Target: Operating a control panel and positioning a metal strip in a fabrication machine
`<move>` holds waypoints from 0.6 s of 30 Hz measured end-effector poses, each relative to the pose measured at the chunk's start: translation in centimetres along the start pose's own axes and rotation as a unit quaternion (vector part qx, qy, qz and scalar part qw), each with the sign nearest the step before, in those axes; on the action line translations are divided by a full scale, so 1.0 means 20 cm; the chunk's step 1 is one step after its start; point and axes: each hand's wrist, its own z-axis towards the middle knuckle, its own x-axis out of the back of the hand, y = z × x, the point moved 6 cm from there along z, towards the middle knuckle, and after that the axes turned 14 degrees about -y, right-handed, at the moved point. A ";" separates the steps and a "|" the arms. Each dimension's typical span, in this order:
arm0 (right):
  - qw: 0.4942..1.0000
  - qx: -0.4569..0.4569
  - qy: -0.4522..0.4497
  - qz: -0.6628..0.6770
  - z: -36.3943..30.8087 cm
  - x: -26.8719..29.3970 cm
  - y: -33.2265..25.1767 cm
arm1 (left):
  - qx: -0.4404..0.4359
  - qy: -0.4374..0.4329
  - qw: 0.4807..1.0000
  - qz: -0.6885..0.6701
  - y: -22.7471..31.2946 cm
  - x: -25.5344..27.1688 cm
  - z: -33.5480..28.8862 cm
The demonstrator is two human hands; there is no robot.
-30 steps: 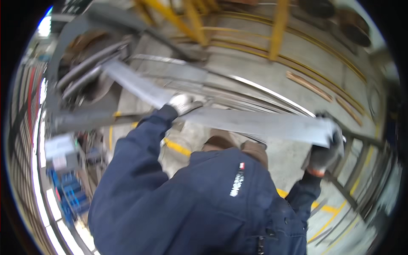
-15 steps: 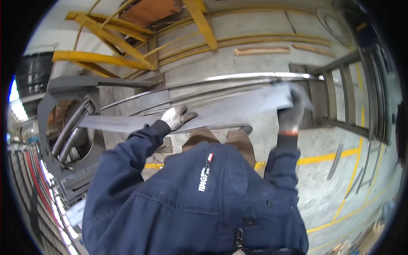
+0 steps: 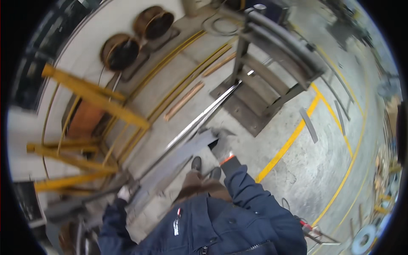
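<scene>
A long flat grey metal strip (image 3: 170, 159) slants across in front of me, from lower left up to the middle. My right hand (image 3: 222, 148), in a grey work glove with an orange cuff edge, is closed around the strip's far end. My left hand (image 3: 124, 194), gloved in white and grey, is at the strip's lower-left part, its blurred fingers curled at the edge. Just beyond the strip runs a shiny metal bar (image 3: 204, 114), roughly alongside it. At lower left the strip's other end is hidden near a dark grey machine frame (image 3: 68, 211).
A dark steel rack (image 3: 265, 80) on a base plate stands ahead. Yellow steel frames (image 3: 95, 98) are at left, with two rusty round drums (image 3: 121, 52) behind. Copper-coloured bars (image 3: 184, 100) lie on the floor. Loose grey strips (image 3: 308, 124) lie near yellow floor lines at right.
My view and body have turned to the right. The strip now points up and away, still in my right hand. My left hand has moved to the strip's lower-left part.
</scene>
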 end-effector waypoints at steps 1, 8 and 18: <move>1.000 -0.013 0.006 0.020 0.01 -0.10 -0.07 | 0.012 -0.005 0.999 -0.042 -0.06 -0.05 0.00; 0.999 -0.017 0.042 0.014 0.20 -0.67 -0.65 | 0.174 0.091 0.977 -0.088 0.15 -0.06 0.23; 0.992 0.030 0.113 -0.047 0.44 -0.63 -0.97 | 0.201 0.153 0.965 -0.071 0.52 0.20 0.30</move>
